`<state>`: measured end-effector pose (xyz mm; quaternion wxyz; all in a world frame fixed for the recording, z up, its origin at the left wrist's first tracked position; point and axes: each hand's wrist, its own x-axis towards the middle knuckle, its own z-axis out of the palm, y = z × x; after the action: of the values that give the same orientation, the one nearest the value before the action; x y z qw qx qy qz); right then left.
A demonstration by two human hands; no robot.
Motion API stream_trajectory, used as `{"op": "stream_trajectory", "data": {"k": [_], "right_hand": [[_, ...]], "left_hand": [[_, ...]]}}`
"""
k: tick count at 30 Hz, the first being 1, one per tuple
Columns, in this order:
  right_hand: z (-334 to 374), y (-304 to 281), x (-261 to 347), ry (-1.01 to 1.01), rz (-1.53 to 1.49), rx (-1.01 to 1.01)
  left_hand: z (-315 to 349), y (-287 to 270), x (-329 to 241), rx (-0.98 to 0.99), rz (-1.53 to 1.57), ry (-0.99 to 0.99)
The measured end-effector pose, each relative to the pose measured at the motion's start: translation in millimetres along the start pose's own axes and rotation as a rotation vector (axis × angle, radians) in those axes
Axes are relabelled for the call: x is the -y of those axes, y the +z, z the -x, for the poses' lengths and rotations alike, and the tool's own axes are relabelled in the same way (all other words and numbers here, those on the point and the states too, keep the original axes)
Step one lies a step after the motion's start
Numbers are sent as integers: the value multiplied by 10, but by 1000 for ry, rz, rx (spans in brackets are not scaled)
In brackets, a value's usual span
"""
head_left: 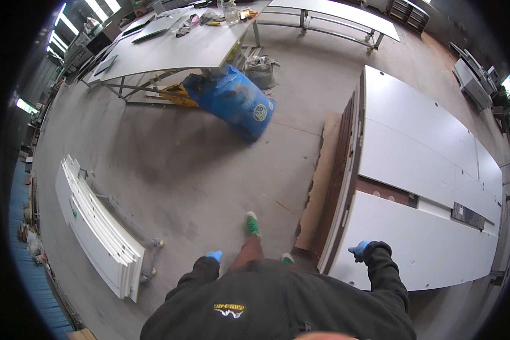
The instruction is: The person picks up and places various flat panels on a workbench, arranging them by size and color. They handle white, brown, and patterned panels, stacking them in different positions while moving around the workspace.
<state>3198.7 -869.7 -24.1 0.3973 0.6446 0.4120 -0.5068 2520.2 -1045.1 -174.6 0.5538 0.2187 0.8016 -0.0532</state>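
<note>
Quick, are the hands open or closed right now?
Blue-gloved left hand: open or closed can't be told.
Blue-gloved right hand: over a flat white panel, open or closed unclear.

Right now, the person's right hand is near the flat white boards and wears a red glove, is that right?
Not quite: the glove is blue, not red, as the head view shows. The right hand is near the flat white boards.
</note>
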Motion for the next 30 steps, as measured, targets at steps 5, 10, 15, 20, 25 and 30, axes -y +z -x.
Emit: {"op": "stream_trajectory", "data": {"k": [5, 10, 15, 20, 25, 30], "right_hand": [[370, -367, 1446, -124, -141, -173], [354, -727, 2348, -103, -84, -224], [164, -2004, 2884, -94, -166, -95], [-35, -4228, 3562, 1, 25, -223], [-31, -6697, 4377, -200, 75, -459], [-193, -8577, 5364, -397, 191, -570]], "left_hand": [[-809, -1183, -1964, -287, -275, 283], [-986, -2023, -4273, -277, 110, 547], [-1358, -2224, -6307, -63, 241, 676], [-1788, -2344, -7879, -19, 199, 698], [-1946, -2709, -9386, -34, 310, 758], [-2187, -3430, -10964, 19, 522, 762]]}}
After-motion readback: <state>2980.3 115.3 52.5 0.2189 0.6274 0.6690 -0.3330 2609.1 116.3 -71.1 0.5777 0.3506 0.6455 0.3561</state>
